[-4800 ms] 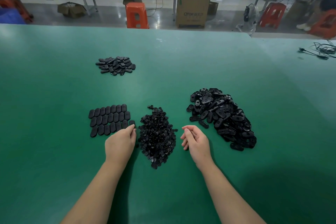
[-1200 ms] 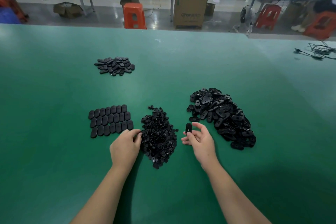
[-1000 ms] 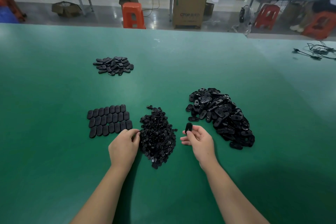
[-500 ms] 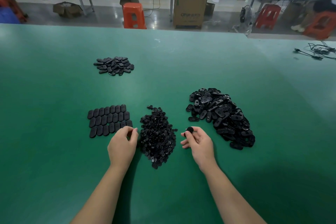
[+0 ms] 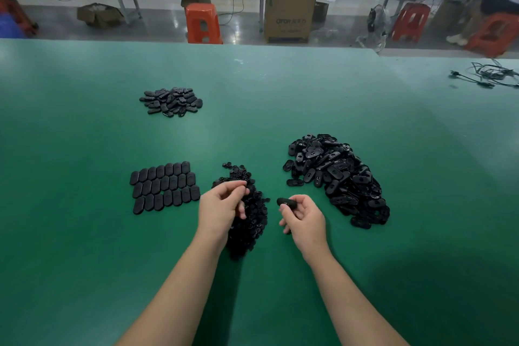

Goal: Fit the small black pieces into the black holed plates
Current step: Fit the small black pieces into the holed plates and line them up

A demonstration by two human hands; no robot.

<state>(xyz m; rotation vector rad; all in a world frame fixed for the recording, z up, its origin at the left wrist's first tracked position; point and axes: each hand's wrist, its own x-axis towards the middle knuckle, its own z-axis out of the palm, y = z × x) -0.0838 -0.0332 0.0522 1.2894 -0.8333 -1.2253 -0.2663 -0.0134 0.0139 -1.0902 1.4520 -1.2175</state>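
right fingers [image 5: 283, 206]: pinch one holed plate [image 5: 286, 201], held edge-on above the table [image 5: 84, 261], just right of the small pieces pile [image 5: 254, 222]
left fingers [image 5: 238, 185]: curled together over that pile; probably pinching a small piece, too small to confirm
right hand [image 5: 304, 219]: lifted, near the loose plates heap [image 5: 337, 177]
left hand [image 5: 220, 209]: raised over the pile
laid-out rows [image 5: 164, 187]: flat, left of the pile
far pile [image 5: 171, 101]: well apart
risk: piece slips from fingertips into pile; misaligned with hole, won't seat

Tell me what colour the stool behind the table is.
Orange, in the head view: the stool stands beyond the table.
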